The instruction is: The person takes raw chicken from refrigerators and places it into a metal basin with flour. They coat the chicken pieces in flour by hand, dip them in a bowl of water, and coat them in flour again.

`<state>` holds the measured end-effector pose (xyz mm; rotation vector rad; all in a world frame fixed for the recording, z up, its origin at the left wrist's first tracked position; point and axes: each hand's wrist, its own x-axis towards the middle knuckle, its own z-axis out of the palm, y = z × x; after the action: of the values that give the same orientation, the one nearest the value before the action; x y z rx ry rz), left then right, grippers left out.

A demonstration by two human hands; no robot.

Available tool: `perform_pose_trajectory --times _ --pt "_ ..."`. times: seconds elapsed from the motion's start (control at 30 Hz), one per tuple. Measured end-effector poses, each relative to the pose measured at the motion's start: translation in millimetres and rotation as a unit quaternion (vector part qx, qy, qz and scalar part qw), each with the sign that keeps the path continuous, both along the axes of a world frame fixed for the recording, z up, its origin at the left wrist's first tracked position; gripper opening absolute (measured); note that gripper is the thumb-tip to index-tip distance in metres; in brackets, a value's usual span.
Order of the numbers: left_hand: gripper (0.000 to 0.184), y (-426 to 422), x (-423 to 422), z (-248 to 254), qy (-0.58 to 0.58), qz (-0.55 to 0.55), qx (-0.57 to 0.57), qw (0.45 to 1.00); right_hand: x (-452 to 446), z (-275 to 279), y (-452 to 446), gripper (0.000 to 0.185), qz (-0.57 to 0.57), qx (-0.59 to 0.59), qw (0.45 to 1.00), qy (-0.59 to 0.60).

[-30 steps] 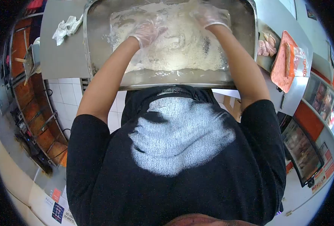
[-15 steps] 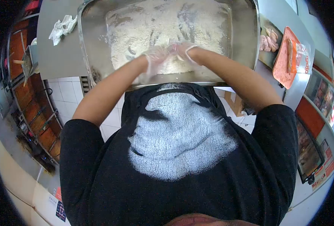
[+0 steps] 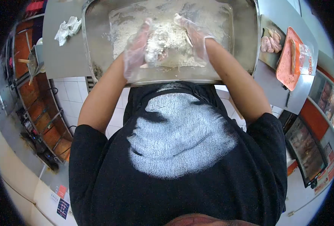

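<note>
Both my hands wear clear, loose plastic gloves dusted with white powder. My left hand (image 3: 137, 43) is at the left of a heap of white flour (image 3: 168, 39), fingers stretched forward. On the heap's right side, my right hand (image 3: 192, 33) also has its fingers extended, the palm facing in. The floury mass between the palms looks raised and clumpy, and motion blurs it. A small pinkish patch shows low in it; I cannot make out what it is. Under the hands lies a large metal tray (image 3: 246, 41) with flour spread over its bottom.
A crumpled white cloth or paper (image 3: 67, 30) lies on the metal counter at left. Right of the tray are raw meat pieces (image 3: 271, 40) and a pinkish-orange tray (image 3: 288, 62) with a plastic packet (image 3: 302, 58). Shelving (image 3: 42, 109) stands at far left.
My hands were close together low in the flour near the tray's front edge. They have moved apart and forward, and the floury mass has risen between them.
</note>
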<state>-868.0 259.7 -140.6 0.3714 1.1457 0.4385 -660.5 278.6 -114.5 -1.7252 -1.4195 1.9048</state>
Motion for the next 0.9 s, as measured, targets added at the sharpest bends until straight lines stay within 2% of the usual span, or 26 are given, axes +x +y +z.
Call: perform_pose_trajectory --times 0.03,0.07,0.13,0.17,0.2,0.27,0.37,0.4,0.43,0.47,0.5,0.57,0.63,0.67,0.73,0.8,0.83,0.87,0.9 --pt "0.065 -5 7 32 -0.005 0.020 0.006 1.000 0 36 3 0.068 -0.069 -0.113 0.990 0.038" --pt "0.064 -3 6 29 0.026 -0.031 0.044 0.998 12 36 4 0.068 -0.064 -0.124 0.989 0.043" --pt "0.061 -5 -7 9 0.086 -0.133 0.115 0.981 37 15 10 0.068 0.008 -0.088 0.996 0.006" --pt "0.059 -2 -22 -8 0.130 -0.202 0.093 0.966 50 1 16 0.068 0.048 -0.056 0.997 -0.032" --pt "0.060 2 -23 -5 0.179 -0.259 0.124 0.941 62 -19 22 0.068 0.088 -0.025 0.993 -0.080" --pt "0.061 12 -24 3 0.267 -0.366 0.187 0.871 85 -44 21 0.068 0.151 0.003 0.974 -0.168" --pt "0.065 26 -68 -66 0.417 -0.541 0.225 0.695 93 -67 2 0.069 0.248 0.009 0.943 -0.222" --pt "0.064 22 -70 -66 0.356 -0.448 0.151 0.806 85 -71 -6 0.069 0.276 0.023 0.937 -0.213" --pt "0.064 10 -63 -68 0.287 -0.341 0.073 0.892 79 -84 -16 0.069 0.289 0.039 0.938 -0.187" --pt "0.063 2 -59 -66 0.203 -0.226 -0.010 0.953 63 -87 -25 0.070 0.289 0.049 0.944 -0.151" --pt "0.061 0 -47 -60 0.129 -0.229 -0.046 0.964 44 -87 -32 0.070 0.266 0.034 0.958 -0.099" --pt "0.060 -10 -26 -97 0.145 -0.339 0.102 0.924 3 -60 -28 0.075 0.234 -0.130 0.963 0.022" --pt "0.059 -8 -14 -109 0.163 -0.406 0.236 0.868 -44 -40 -29 0.076 0.235 -0.057 0.963 -0.119" --pt "0.058 1 -10 -104 0.176 -0.420 0.295 0.840 -53 -42 -28 0.076 0.223 -0.034 0.963 -0.147" --pt "0.055 10 -20 -96 0.197 -0.428 0.303 0.829 -59 -58 -30 0.076 0.182 0.002 0.970 -0.161" --pt "0.051 27 -38 -78 0.217 -0.422 0.206 0.856 -47 -64 -30 0.077 0.123 0.003 0.979 -0.163" --pt "0.048 34 -45 -61 0.144 -0.381 0.228 0.885 -40 -62 -31 0.077 0.093 -0.011 0.979 -0.180" --pt "0.049 47 -47 -46 0.159 -0.410 0.238 0.866 -35 -60 -31 0.078 0.063 -0.023 0.978 -0.197" --pt "0.050 54 -38 -34 0.178 -0.437 0.251 0.845 -22 -39 -25 0.079 0.097 -0.046 0.972 -0.208"
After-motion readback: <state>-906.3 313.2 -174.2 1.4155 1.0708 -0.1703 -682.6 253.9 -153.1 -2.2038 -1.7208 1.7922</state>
